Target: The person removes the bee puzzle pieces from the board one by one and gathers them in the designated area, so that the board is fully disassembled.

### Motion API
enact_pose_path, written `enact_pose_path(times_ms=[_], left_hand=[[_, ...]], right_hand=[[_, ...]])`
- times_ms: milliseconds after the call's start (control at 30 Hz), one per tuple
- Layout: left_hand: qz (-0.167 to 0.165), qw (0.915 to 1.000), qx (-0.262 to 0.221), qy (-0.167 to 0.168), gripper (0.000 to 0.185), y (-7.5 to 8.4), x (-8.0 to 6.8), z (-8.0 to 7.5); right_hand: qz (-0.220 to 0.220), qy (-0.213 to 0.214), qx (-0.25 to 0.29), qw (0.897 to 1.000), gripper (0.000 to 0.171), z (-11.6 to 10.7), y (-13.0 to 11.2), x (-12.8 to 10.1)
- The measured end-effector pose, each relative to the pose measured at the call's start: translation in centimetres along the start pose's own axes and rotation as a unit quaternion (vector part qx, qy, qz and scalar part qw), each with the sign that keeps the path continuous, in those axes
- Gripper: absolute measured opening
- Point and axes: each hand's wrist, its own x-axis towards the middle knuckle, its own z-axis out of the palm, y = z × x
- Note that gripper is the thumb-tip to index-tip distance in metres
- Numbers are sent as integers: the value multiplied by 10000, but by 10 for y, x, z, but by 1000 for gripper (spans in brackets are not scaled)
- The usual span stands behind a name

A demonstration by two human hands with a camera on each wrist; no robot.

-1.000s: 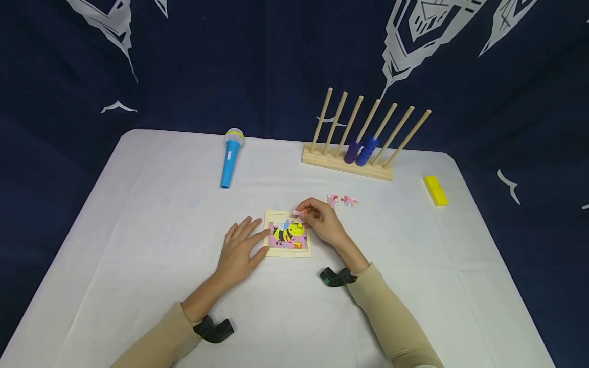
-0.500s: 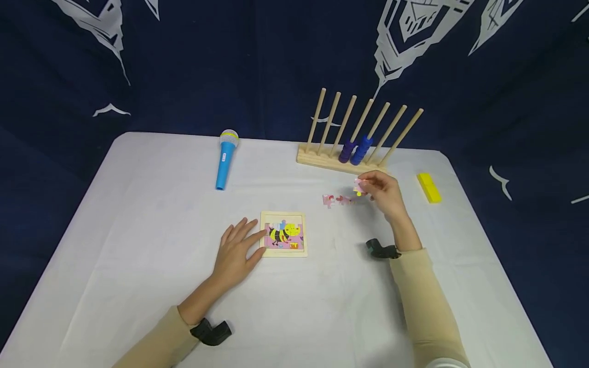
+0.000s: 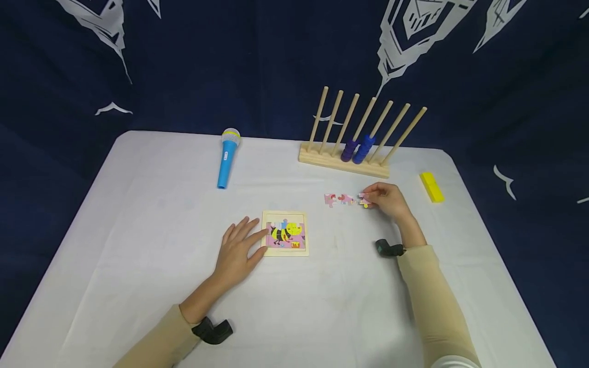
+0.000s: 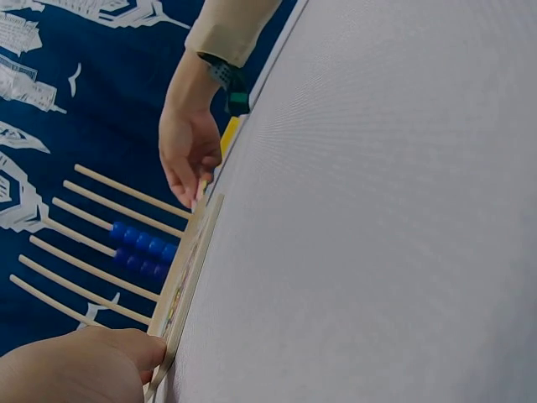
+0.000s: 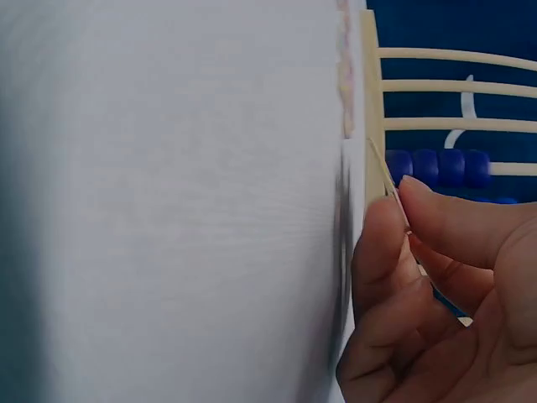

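From the head camera, the right hand (image 3: 388, 200) reaches out toward the far right part of the table (image 3: 138, 214), thumb and fingertips pinched on a small pink puzzle piece (image 3: 365, 200). It holds the piece low, at the right end of a short row of loose pieces (image 3: 339, 199) already lying there, which looks like the reason for the low, forward-tipped wrist. The left hand (image 3: 236, 250) lies flat with fingers straight and spread, fingertips against the left edge of the puzzle board (image 3: 285, 233) near the middle of the table, seemingly to keep the board from sliding. The board shows a bee picture with a gap in its top row. Farther back stand a wooden peg rack (image 3: 352, 148) with blue rings, a toy microphone (image 3: 226, 158) toward the far left, and a yellow block (image 3: 432, 187) near the right edge.

The left wrist camera looks along the table: the left hand's fingers (image 4: 109, 357) press on the board's near edge (image 4: 189, 281), and beyond it the right hand (image 4: 189, 151) points its fingertips down at the table.

The right wrist camera shows the thumb and fingers (image 5: 436, 235) closed on the thin piece (image 5: 388, 180), seen edge-on, with the peg rack (image 5: 373, 92) behind it.
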Motion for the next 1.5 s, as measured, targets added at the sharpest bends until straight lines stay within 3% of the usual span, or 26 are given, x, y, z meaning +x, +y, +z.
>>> enact_pose_path(times_ms=[300,433,567,733,900,1167,1500], left_hand=[[-7,10000,20,-39,37,0,0,0],[14,10000,58,-40,37,-1,0,-1],[28,9999,85,-52,37,-1,1,-1],[34,10000,49,-68,37,-1,2,0],[41,10000,72,-39,37,-2,3,-1],[71,9999,99,-13,37,-3,3,-1],[-47,9998,114,-123,38,-4,2,-1]], right_hand=[[4,-13,-993,9951,16,6,2,0],[-96,299,-1759,9839,16,7,1,0],[73,552,-2349,9704,21,7,-4,-5],[-3,1037,-2152,9710,20,7,-17,-12],[-383,1273,-1385,9814,23,18,-37,-19],[-720,441,-588,9947,27,67,-69,-35],[-1225,-807,-389,9884,29,135,-96,-52]])
